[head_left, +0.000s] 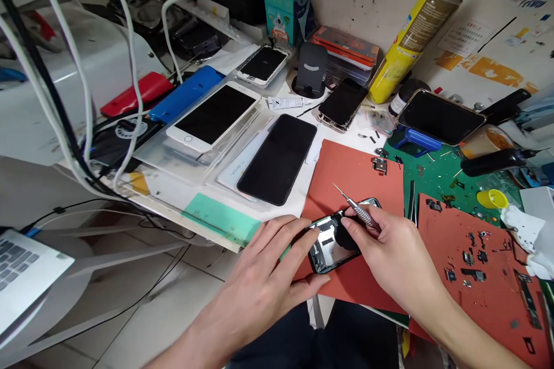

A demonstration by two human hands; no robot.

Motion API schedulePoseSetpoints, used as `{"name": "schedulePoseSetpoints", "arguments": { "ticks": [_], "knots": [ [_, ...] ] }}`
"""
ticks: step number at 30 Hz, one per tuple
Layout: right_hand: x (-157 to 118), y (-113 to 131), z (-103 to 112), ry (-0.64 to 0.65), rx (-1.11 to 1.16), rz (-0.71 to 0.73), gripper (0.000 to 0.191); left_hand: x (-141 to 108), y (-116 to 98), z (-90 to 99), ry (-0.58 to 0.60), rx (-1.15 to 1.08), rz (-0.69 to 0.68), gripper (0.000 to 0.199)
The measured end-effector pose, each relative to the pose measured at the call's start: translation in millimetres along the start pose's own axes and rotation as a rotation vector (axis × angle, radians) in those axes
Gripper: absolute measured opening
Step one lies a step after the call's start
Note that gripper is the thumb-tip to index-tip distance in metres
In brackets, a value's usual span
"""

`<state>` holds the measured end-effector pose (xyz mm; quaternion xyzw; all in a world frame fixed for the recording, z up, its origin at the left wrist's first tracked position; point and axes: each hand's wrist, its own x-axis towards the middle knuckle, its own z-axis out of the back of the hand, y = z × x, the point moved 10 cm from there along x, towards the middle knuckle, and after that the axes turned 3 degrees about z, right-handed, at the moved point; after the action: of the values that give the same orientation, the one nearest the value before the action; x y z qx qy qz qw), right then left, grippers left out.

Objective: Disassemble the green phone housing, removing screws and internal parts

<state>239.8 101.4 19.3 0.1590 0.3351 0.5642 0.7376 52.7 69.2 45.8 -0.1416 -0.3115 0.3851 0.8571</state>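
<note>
On the red mat lies an opened phone housing [331, 242], its inside facing up, with small parts along its edges. My left hand [274, 265] grips its left end, fingers over the top side and thumb at the lower edge. In my right hand [385, 236] is a slim silver precision screwdriver [361, 212], tucked between the fingers with its thin tip pointing away, up and left. The thumb and fingertips of that hand are at a black piece [346, 233] on the housing's right half; whether they pinch it is hidden.
Beyond are a black phone [279, 158], a white phone [216, 115] and a yellow spray can [413, 31]. A red mat [489, 305] with several small parts lies right. Cables [130, 69] hang at left; the table's front edge [208, 236] runs beside my left hand.
</note>
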Motion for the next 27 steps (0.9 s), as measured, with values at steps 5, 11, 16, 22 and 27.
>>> {"name": "schedulePoseSetpoints", "arguments": {
  "ticks": [5, 11, 16, 22, 27],
  "knots": [
    [-2, 7, -3, 0.032, -0.074, -0.018, 0.03, 4, -3, 0.2, 0.034, 0.056, -0.02, 0.047],
    [-1, 7, -5, 0.038, -0.094, -0.055, 0.028, 1, -2, 1.0, 0.008, 0.045, -0.044, 0.047],
    [2, 12, -3, 0.003, -0.089, -0.035, 0.025, -3, -2, 2.2, -0.035, 0.061, -0.079, 0.047],
    [4, 13, -3, -0.017, -0.092, -0.02, 0.022, -6, -5, 4.5, -0.057, 0.1, -0.111, 0.046],
    [6, 16, -5, 0.008, -0.15, -0.037, 0.026, -4, -6, 3.0, -0.035, 0.117, -0.097, 0.047]
  ]
}}
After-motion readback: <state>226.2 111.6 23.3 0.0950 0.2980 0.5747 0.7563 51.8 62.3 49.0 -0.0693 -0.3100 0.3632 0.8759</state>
